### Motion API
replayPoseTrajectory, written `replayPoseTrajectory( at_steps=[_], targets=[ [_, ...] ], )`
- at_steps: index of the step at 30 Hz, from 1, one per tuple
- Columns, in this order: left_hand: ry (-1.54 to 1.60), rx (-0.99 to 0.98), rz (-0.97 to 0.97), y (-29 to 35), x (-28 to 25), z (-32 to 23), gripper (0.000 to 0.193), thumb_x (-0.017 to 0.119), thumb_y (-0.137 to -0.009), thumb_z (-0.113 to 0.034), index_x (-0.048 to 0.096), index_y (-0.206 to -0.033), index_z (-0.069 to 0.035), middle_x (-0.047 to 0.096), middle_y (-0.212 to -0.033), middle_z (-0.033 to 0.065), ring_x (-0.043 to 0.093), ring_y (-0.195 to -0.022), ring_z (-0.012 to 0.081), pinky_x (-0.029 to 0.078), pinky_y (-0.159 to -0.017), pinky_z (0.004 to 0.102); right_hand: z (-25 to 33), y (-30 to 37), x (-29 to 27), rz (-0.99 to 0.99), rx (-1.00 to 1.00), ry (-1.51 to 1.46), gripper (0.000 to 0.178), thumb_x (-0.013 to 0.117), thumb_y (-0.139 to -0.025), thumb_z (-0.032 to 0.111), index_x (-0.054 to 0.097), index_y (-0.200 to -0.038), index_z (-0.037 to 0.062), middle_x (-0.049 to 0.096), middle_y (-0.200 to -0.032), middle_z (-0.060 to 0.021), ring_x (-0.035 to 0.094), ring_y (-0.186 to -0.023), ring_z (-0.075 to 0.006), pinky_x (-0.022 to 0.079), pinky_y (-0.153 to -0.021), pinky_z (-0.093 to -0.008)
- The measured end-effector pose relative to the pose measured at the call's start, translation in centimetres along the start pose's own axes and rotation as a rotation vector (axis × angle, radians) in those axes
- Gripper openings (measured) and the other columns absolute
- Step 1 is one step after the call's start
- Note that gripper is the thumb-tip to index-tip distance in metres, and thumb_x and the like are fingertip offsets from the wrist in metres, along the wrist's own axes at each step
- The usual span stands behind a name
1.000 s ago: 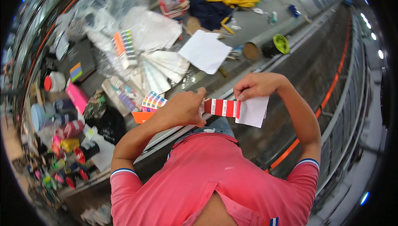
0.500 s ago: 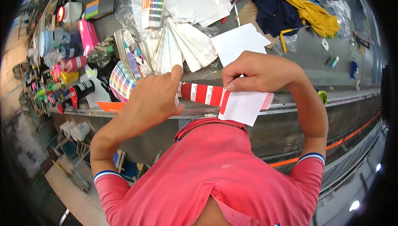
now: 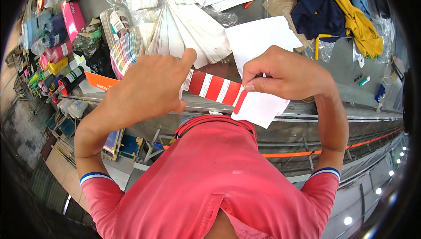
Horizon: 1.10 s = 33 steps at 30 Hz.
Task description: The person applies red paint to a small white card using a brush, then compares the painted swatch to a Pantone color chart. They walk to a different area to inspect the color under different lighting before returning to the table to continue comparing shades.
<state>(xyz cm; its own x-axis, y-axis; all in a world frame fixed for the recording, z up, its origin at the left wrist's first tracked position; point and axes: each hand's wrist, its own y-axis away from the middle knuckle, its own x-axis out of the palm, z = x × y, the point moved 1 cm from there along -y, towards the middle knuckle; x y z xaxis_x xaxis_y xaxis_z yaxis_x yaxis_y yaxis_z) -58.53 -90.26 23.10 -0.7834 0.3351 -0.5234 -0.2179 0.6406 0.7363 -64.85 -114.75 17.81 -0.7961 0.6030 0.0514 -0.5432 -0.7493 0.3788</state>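
Note:
My left hand [image 3: 147,83] is closed around a colour swatch fan, whose multicoloured leaves [image 3: 127,50] spread above the hand and whose orange cover [image 3: 98,81] juts out to its left. From its fingers a strip of red swatches [image 3: 215,88] runs to the right, slanting slightly down. My right hand [image 3: 285,72] pinches a piece of white paper [image 3: 263,107] between thumb and index finger. A narrow red band [image 3: 239,102] on the paper's left edge lies against the right end of the strip.
Behind my hands, a pale swatch fan [image 3: 188,33] lies spread beside a white sheet [image 3: 258,39]. Navy cloth [image 3: 313,9], yellow cloth [image 3: 357,24] and a yellow-handled tool [image 3: 317,46] are at right. Bottles and jars [image 3: 57,53] crowd the left. The table edge [image 3: 307,113] passes below my hands.
The view has shifted, so the table's things sit higher. The red strip now slants more downward to the right. Both hands keep their grip, and the paper has turned slightly.

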Motion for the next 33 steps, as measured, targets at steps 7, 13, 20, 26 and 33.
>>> replayPoseTrajectory(
  at_steps=[7, 13, 20, 26, 33],
  targets=[
    [-0.014, 0.008, -0.016, -0.5, -0.2, 1.0, 0.060, 0.083, -0.064, -0.018, 0.041, -0.105, -0.003, 0.061, -0.075, 0.0188, 0.062, -0.075, 0.0407, 0.046, -0.065, 0.0480, -0.6, -0.6, 0.8, -0.110, -0.023, 0.009, 0.011, 0.063, -0.088, 0.009, 0.064, -0.083, -0.0008, 0.061, -0.064, -0.0107, 0.054, -0.055, -0.0204, 0.041, -0.053, -0.0314],
    [-0.011, 0.007, -0.091, -0.5, 2.6, 2.0, 0.057, 0.081, -0.065, -0.016, 0.042, -0.105, -0.004, 0.062, -0.075, 0.0178, 0.063, -0.075, 0.0391, 0.047, -0.063, 0.0468, -1.6, -1.3, 2.1, -0.149, 0.022, 0.015, 0.011, 0.062, -0.088, 0.010, 0.064, -0.085, -0.0008, 0.062, -0.066, -0.0110, 0.055, -0.057, -0.0206, 0.043, -0.056, -0.0323],
    [-0.057, 0.023, -0.125, -2.5, 8.6, 6.1, 0.061, 0.082, -0.059, -0.014, 0.045, -0.106, -0.003, 0.063, -0.071, 0.0149, 0.065, -0.070, 0.0377, 0.049, -0.059, 0.0459, -6.9, -5.8, 7.1, -0.140, 0.115, -0.033, 0.015, 0.060, -0.090, 0.013, 0.065, -0.088, -0.0006, 0.063, -0.069, -0.0118, 0.056, -0.062, -0.0189, 0.045, -0.059, -0.0322],
    [-0.070, 0.029, -0.152, -3.7, 8.0, 6.4, 0.057, 0.084, -0.055, -0.012, 0.051, -0.100, -0.001, 0.066, -0.073, 0.0161, 0.067, -0.071, 0.0354, 0.051, -0.058, 0.0428, -9.3, -6.9, 9.2, -0.179, 0.184, -0.205, 0.015, 0.062, -0.091, 0.015, 0.066, -0.089, 0.0006, 0.064, -0.073, -0.0082, 0.056, -0.066, -0.0156, 0.044, -0.061, -0.0321],
    [-0.185, 0.028, -0.086, -3.3, 4.7, 6.7, 0.059, 0.086, -0.053, -0.013, 0.053, -0.101, 0.000, 0.068, -0.081, 0.0143, 0.069, -0.079, 0.0323, 0.054, -0.065, 0.0409, -7.0, -5.1, 7.0, -0.229, 0.158, -0.430, 0.013, 0.059, -0.094, 0.011, 0.066, -0.093, -0.0009, 0.060, -0.076, 0.0023, 0.049, -0.071, -0.0046, 0.040, -0.062, -0.0236]
  ],
)
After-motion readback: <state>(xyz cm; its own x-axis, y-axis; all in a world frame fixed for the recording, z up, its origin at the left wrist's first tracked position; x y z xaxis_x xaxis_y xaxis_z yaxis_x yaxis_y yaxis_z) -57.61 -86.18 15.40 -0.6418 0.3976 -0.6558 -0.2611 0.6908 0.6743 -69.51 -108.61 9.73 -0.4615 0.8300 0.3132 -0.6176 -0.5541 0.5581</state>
